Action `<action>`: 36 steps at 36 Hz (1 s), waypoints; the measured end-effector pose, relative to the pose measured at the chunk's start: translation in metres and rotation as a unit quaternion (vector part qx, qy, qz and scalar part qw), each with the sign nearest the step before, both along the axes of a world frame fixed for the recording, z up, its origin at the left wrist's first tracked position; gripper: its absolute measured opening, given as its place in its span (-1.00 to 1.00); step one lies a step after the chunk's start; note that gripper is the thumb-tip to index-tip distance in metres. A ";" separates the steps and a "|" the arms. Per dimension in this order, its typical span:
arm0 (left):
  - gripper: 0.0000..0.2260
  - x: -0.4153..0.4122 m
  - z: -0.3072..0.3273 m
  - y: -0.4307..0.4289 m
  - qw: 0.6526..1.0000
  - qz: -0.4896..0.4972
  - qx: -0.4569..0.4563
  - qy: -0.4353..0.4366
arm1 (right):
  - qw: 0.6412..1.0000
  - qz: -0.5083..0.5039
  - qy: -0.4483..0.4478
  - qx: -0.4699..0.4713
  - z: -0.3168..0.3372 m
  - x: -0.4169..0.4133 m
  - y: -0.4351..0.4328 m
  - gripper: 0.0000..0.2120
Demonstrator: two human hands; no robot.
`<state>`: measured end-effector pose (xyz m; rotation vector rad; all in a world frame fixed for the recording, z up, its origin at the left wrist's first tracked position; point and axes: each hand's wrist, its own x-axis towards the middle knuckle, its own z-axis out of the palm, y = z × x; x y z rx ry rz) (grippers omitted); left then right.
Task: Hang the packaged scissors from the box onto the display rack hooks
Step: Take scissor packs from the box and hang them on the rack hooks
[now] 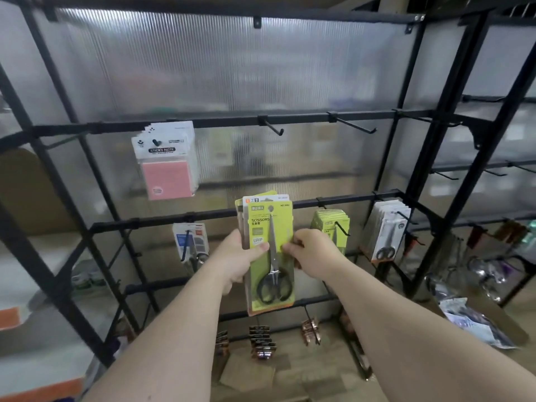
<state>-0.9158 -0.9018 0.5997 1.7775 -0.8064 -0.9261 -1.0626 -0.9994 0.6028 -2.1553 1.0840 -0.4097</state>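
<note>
**A stack of scissor packs held up before the rack, both hands on it**

At the upper left of the display rack [203,123] hangs a bundle of sticky note packs [166,161]. Below them, on the left of the middle rail, hangs a blue-and-grey pack [191,242].

At the centre of the frame the left hand [240,256] grips the stack of packaged scissors [271,274] by its left edge, thumb pressed on the front card. The stack stands upright in front of the middle rail, on no hook yet. The right hand [311,250] pinches the right edge of the front pack with curled fingers.

Just to the right, green packs [330,227] already hang on a hook, and further right hang grey-white packs [387,233]. The box cannot be picked out.

The packs look light and fairly stiff: flat card with a clear plastic front. That front is probably slick, so loose packs could slide or fan out. It seems best to hold them by the card edges, as now. One pack would then be peeled off the stack and steered by its top, where the hang hole [270,208] must meet the hook tip.
</note>
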 end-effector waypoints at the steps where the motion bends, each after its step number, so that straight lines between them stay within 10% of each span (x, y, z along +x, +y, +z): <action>1: -0.77 0.001 -0.001 -0.001 1.000 -0.007 -0.005 0.006 | 1.000 -0.004 -0.003 0.006 -0.001 0.000 0.000 -0.78; 36: -0.90 -0.024 -0.034 -0.051 0.996 0.070 -0.050 0.006 | 0.973 -0.165 -0.123 0.101 -0.052 -0.068 -0.057 -0.89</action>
